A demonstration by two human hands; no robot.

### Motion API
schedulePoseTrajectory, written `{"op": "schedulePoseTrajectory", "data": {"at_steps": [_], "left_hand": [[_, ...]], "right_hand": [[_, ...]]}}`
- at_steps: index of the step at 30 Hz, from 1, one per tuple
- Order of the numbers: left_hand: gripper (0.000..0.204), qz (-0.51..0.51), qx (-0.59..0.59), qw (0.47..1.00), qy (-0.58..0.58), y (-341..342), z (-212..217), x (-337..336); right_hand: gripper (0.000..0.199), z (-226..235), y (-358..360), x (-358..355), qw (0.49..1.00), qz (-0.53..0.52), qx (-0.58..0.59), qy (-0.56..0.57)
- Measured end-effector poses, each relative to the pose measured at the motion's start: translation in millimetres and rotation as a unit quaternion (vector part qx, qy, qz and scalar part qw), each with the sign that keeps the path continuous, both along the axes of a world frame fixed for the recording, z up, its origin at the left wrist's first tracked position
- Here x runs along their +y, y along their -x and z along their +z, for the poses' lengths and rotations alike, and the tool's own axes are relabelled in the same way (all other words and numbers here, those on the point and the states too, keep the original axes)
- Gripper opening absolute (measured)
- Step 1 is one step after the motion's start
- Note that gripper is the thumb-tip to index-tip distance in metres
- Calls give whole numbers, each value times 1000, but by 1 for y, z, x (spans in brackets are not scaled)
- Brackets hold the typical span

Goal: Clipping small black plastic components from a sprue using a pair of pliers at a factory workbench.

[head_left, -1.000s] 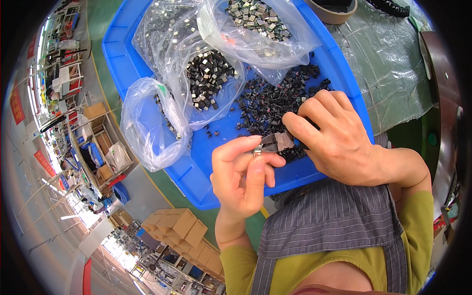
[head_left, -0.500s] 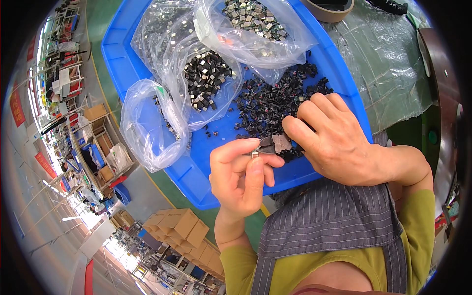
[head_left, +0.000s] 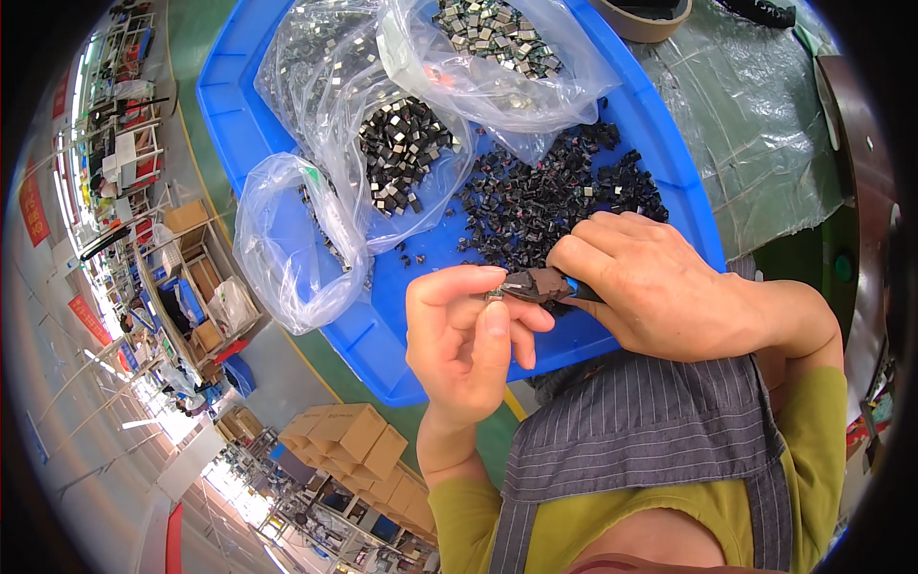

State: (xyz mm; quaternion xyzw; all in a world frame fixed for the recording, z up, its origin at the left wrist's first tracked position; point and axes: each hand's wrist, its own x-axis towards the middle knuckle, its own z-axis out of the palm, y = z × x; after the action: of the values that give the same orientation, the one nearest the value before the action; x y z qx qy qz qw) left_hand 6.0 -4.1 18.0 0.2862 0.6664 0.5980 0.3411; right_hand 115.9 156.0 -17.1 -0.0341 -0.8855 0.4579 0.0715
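Between the thumb and index finger of my left hand (head_left: pixel 459 349) is a small metal connector-like part (head_left: pixel 495 293). My right hand (head_left: pixel 660 287) is wrapped round a pair of pliers (head_left: pixel 541 285) with a brown, wrapped-looking head and a bit of blue at the handle. The pliers' dark tips reach the part at my left fingertips; whether they grip it I cannot tell. Both hands are over the near side of a blue tray (head_left: pixel 696 196). Just beyond them lies a heap of small black plastic pieces (head_left: pixel 526 201).
Inside the tray, a clear plastic bag (head_left: pixel 296 287) lies at the left. Small black-and-silver blocks (head_left: pixel 402 153) and silver-green blocks (head_left: pixel 492 38) sit in other clear bags. A tape roll (head_left: pixel 650 24) rests at the upper right on plastic-covered green surfacing. Cardboard boxes (head_left: pixel 349 440) stand at lower left.
My right hand has turned and its knuckles have come down toward me, closing round the pliers. The pliers' head has rolled and appears darker. My left hand has barely moved.
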Motion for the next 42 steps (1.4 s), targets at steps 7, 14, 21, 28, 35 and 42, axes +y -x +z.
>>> {"op": "schedulePoseTrajectory", "data": {"at_steps": [7,14,21,28,35,42], "left_hand": [[23,-5,-30,1000,-2,1,0,0],[24,-7,-18,1000,-9,0,-2,-1],[25,-11,26,1000,6,-1,-3,-1],[24,-10,-5,1000,-9,1,-3,0],[22,-19,-113,993,-27,3,0,0],[23,-22,-133,991,-14,5,0,0]], "right_hand": [[37,1,0,0,997,-29,15,-72],[39,0,0,-1,990,-54,34,-123],[36,2,0,-1,988,-52,27,-142],[18,0,-1,4,1000,9,4,9],[19,11,0,14,973,95,-108,183],[20,12,0,17,962,105,-117,223]]}}
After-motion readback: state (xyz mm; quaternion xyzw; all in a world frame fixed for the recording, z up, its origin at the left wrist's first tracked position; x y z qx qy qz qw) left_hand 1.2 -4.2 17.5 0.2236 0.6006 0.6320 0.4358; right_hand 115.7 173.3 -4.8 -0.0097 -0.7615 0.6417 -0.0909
